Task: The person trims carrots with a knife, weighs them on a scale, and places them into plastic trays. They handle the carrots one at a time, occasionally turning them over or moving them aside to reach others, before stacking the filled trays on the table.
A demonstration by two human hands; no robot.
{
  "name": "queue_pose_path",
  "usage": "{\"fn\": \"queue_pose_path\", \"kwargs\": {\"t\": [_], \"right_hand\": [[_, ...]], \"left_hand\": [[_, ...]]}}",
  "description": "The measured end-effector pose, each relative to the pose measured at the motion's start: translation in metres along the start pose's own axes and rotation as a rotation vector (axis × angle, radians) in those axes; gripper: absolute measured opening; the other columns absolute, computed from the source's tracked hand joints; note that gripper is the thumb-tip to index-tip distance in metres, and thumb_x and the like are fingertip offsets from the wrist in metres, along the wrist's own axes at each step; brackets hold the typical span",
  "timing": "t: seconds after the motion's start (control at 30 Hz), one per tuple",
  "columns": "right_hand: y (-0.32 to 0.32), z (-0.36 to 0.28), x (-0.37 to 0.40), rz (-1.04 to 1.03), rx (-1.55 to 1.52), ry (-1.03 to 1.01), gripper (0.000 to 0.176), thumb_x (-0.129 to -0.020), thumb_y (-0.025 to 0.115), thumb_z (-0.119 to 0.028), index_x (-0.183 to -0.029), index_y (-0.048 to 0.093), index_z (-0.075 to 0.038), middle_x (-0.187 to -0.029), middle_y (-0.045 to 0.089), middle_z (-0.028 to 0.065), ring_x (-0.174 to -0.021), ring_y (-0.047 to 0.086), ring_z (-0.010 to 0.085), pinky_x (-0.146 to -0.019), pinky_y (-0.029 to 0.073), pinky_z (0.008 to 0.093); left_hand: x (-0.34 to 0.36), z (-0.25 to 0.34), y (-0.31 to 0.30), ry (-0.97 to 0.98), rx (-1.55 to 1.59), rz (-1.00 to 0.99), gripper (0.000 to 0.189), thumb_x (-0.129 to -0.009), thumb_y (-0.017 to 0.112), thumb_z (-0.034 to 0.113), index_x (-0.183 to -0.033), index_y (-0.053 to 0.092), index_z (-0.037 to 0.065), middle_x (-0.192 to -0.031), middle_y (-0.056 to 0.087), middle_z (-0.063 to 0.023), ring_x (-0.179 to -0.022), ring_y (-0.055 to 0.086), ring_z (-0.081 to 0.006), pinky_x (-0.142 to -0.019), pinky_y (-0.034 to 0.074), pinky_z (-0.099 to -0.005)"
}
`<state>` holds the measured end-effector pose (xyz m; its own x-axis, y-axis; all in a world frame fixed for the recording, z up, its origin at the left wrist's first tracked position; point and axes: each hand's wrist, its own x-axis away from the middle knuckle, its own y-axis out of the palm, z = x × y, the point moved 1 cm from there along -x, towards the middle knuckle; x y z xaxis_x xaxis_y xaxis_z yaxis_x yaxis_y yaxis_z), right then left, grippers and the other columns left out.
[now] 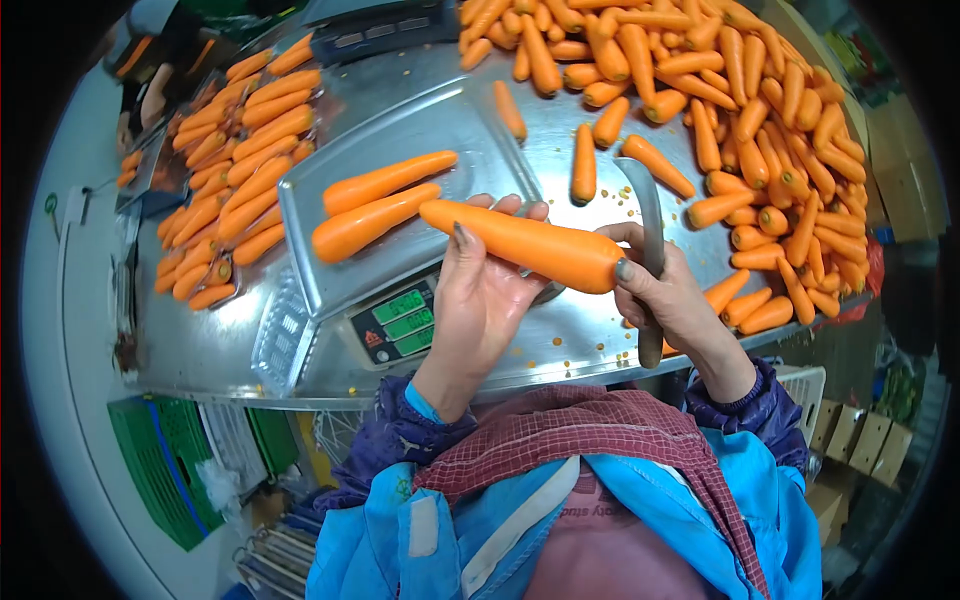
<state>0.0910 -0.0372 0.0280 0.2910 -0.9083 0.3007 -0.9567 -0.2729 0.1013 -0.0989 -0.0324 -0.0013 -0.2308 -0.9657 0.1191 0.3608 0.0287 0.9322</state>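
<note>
A large carrot [530, 243] lies across both my hands, its thin tip to the left. My left hand [485, 285] supports the tip half, thumb over the near side and fingers behind it. With my right hand [655, 285] I grip its thick end, and a curved knife [650, 220] is held in the same hand, blade pointing away from me. Left of the held carrot, two carrots [375, 220] rest on a clear plastic tray [300, 250] on the scale. The scale's green display [405, 320] shows below the tray, its digits blurred.
A big heap of carrots [790, 150] covers the right and back right of the metal table [400, 90]. Packed carrots [240, 170] are at the left, near another person's arm [153, 95]. An empty plastic tray [283, 335] lies by the front edge. Green crates [160, 460] stand below.
</note>
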Motion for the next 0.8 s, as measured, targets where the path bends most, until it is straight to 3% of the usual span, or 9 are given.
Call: {"fn": "queue_pose_path", "kwargs": {"t": [0.13,0.23,0.27,0.33,0.4,0.53,0.6,0.67,0.8], "right_hand": [[0.010,-0.004,-0.012,-0.038,0.021,0.051,0.050,-0.085,0.060,-0.037,-0.116,0.049,0.001,-0.051,0.039,-0.0039,-0.039,0.034,0.0042,-0.037,0.027,0.0195],[0.001,-0.009,-0.025,0.051,-0.049,0.064,0.046,-0.085,0.060,-0.027,-0.117,0.049,0.005,-0.058,0.042,-0.0040,-0.042,0.036,0.0046,-0.036,0.028,0.0201],[-0.002,-0.010,-0.032,0.064,0.004,0.009,0.048,-0.085,0.060,-0.029,-0.116,0.049,0.005,-0.061,0.044,-0.0032,-0.044,0.038,0.0044,-0.038,0.029,0.0198],[-0.004,-0.015,-0.051,0.098,0.158,-0.062,0.046,-0.085,0.059,-0.027,-0.118,0.049,0.005,-0.064,0.046,-0.0023,-0.049,0.041,0.0044,-0.043,0.032,0.0193],[0.002,-0.023,-0.071,0.087,0.202,-0.038,0.045,-0.084,0.058,-0.024,-0.118,0.049,0.004,-0.068,0.048,-0.0014,-0.055,0.042,0.0044,-0.047,0.033,0.0193],[0.030,-0.030,-0.110,0.006,0.359,-0.081,0.042,-0.084,0.056,-0.021,-0.117,0.051,0.004,-0.070,0.049,-0.0003,-0.056,0.041,0.0051,-0.049,0.034,0.0212],[0.043,-0.028,-0.126,-0.115,0.370,-0.119,0.040,-0.085,0.055,-0.020,-0.118,0.050,0.004,-0.077,0.056,0.0034,-0.057,0.044,0.0065,-0.051,0.036,0.0209],[0.049,-0.015,-0.141,-0.111,0.372,-0.143,0.040,-0.085,0.056,-0.014,-0.122,0.048,0.000,-0.064,0.045,-0.0017,-0.051,0.038,0.0039,-0.045,0.034,0.0199],[0.048,0.003,-0.152,-0.129,1.017,-0.461,0.047,-0.073,0.064,-0.001,-0.118,0.051,-0.006,-0.091,0.060,0.0047,-0.054,0.044,0.0108,-0.055,0.043,0.0250]], "left_hand": [[0.008,0.020,-0.005,0.060,-0.123,-0.060,0.034,-0.096,0.041,0.028,-0.126,0.035,0.013,-0.123,0.045,-0.0075,-0.120,0.043,-0.0236,-0.097,0.039,-0.0418],[0.018,0.043,-0.023,-0.005,-0.765,0.007,0.030,-0.092,0.050,0.012,-0.120,0.045,0.004,-0.121,0.049,-0.0109,-0.113,0.048,-0.0261,-0.093,0.040,-0.0369],[0.021,0.059,-0.030,0.012,-0.761,0.016,0.030,-0.092,0.050,0.012,-0.120,0.045,0.004,-0.121,0.049,-0.0109,-0.113,0.048,-0.0261,-0.093,0.040,-0.0369],[0.026,0.099,-0.042,0.473,-1.872,0.059,0.035,-0.083,0.059,0.008,-0.115,0.049,0.002,-0.117,0.050,-0.0146,-0.107,0.050,-0.0311,-0.090,0.041,-0.0380],[0.022,0.129,-0.048,0.861,-2.185,0.305,0.041,-0.073,0.066,0.008,-0.112,0.053,0.002,-0.109,0.053,-0.0153,-0.101,0.051,-0.0341,-0.087,0.041,-0.0404],[0.011,0.169,-0.080,0.720,-2.338,0.438,0.040,-0.073,0.067,0.009,-0.110,0.055,0.003,-0.103,0.056,-0.0135,-0.096,0.053,-0.0323,-0.085,0.042,-0.0400],[0.008,0.177,-0.090,0.501,-2.018,0.229,0.040,-0.073,0.067,0.008,-0.112,0.056,0.006,-0.104,0.058,-0.0116,-0.090,0.056,-0.0246,-0.078,0.044,-0.0324],[0.005,0.183,-0.094,0.482,-1.976,0.182,0.041,-0.073,0.067,0.008,-0.112,0.056,0.006,-0.102,0.058,-0.0123,-0.089,0.056,-0.0271,-0.080,0.045,-0.0336],[-0.002,0.191,-0.092,0.321,-1.876,0.116,0.041,-0.073,0.066,0.006,-0.113,0.057,0.008,-0.104,0.059,-0.0129,-0.088,0.058,-0.0238,-0.079,0.046,-0.0317]]}}
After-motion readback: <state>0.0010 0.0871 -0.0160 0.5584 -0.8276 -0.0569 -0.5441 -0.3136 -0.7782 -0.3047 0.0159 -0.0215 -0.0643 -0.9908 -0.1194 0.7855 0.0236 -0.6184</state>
